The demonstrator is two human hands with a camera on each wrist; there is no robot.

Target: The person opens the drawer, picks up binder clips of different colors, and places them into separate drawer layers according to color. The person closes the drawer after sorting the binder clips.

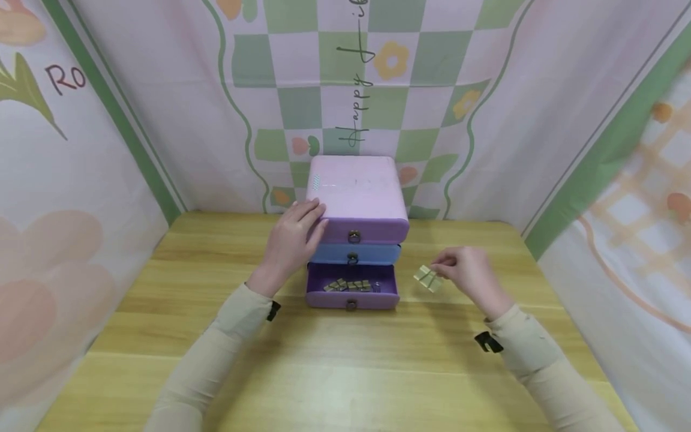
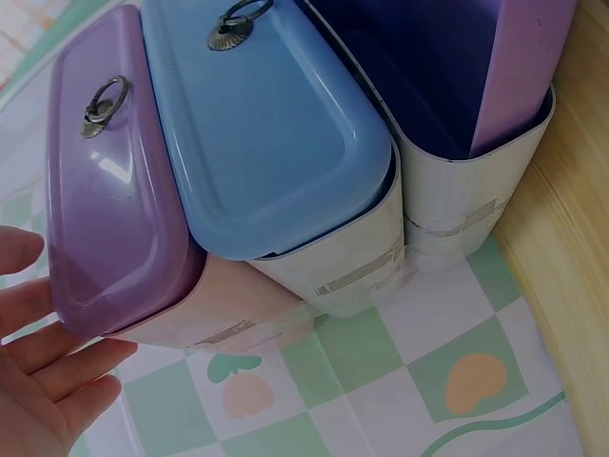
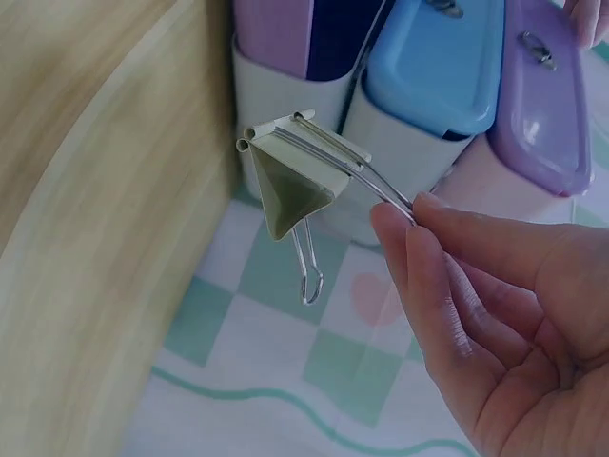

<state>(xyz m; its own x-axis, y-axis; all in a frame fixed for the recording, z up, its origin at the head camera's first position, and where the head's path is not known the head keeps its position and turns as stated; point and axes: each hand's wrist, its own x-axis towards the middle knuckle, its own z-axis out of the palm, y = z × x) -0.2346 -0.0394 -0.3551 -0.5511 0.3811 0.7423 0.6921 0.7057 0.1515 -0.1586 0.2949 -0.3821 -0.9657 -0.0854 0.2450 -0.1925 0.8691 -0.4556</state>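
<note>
A small drawer unit (image 1: 356, 189) stands on the table, its purple top drawer (image 2: 119, 200) and blue middle drawer (image 2: 276, 133) pushed in. The bottom drawer (image 1: 326, 300) is pulled out, with several gold binder clips (image 1: 348, 286) lying inside. My left hand (image 1: 291, 240) rests at the unit's upper left front corner, fingers extended along the edge of the top drawer. To the right of the bottom drawer, my right hand (image 1: 469, 273) pinches a pale gold binder clip (image 3: 295, 181) by one silver wire handle, between thumb and fingertips. The clip's other wire handle hangs down.
The wooden table (image 1: 324, 372) extends in front of the unit and to both sides. Behind it hangs a green-and-white checked cloth (image 1: 345, 78), with printed cloth on the left and right. Each drawer front bears a metal ring pull (image 1: 353, 236).
</note>
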